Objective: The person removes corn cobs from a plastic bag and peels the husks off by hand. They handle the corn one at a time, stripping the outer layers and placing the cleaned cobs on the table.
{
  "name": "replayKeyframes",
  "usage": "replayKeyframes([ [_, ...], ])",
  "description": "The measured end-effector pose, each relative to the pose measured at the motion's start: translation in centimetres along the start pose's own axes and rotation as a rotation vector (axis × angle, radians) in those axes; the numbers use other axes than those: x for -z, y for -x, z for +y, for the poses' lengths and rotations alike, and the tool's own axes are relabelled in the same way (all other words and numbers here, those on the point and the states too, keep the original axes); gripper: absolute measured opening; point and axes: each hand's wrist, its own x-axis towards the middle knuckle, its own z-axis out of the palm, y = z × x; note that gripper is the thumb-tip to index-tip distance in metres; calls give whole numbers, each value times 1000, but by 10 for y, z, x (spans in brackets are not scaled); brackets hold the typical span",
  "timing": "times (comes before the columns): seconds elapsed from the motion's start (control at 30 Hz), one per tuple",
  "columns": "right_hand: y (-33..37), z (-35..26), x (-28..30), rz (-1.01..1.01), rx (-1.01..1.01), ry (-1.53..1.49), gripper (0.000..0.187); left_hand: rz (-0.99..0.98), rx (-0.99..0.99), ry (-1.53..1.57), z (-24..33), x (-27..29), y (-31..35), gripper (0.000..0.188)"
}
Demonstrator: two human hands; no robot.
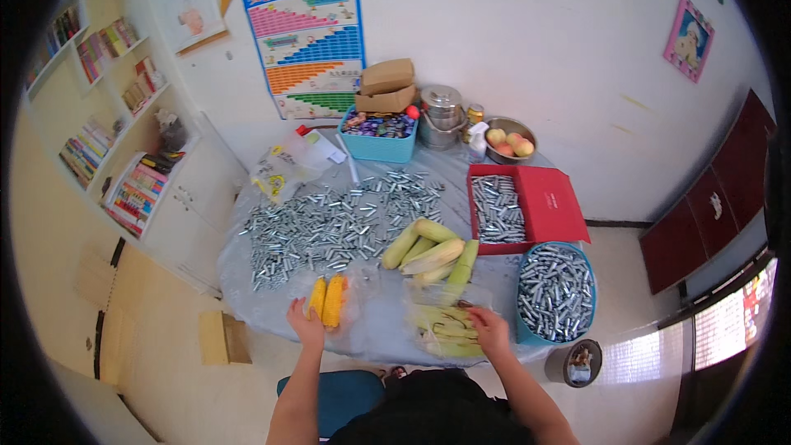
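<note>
Two peeled yellow corn cobs lie side by side on a clear plastic bag (353, 313) at the table's near edge. My left hand (306, 325) has its fingers and thumb closed around the lower end of the left cob (316, 297); the right cob (334, 301) is beside it. Over a second clear bag with stripped green husks (445, 331), my right hand (491, 333) is closed, with a dark brown tuft that looks like corn silk (464, 304) at its fingertips. Just beyond, several corn ears in their husks (432, 255) form a pile.
Loose metal cylinders (329, 227) cover the table's left and middle. More fill a red box (527, 248) and a teal basket (521, 328) at right. A teal bin (379, 148), metal pot (442, 119) and peach bowl (512, 157) stand behind. A trash bin (559, 367) is on the floor.
</note>
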Motion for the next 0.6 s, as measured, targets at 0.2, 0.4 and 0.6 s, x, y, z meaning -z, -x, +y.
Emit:
replayKeyframes([
  [0.2,-3,31,1,-125,92,415,32,-155,-379,214,138,4,-18,31],
  [0.4,-11,-1,13,-72,53,568,26,-511,-461,397,199,-66,-22,28],
  [0.6,-4,-4,7,-36,-121,321,21,-746,-489,58,195,-132,-32,33],
])
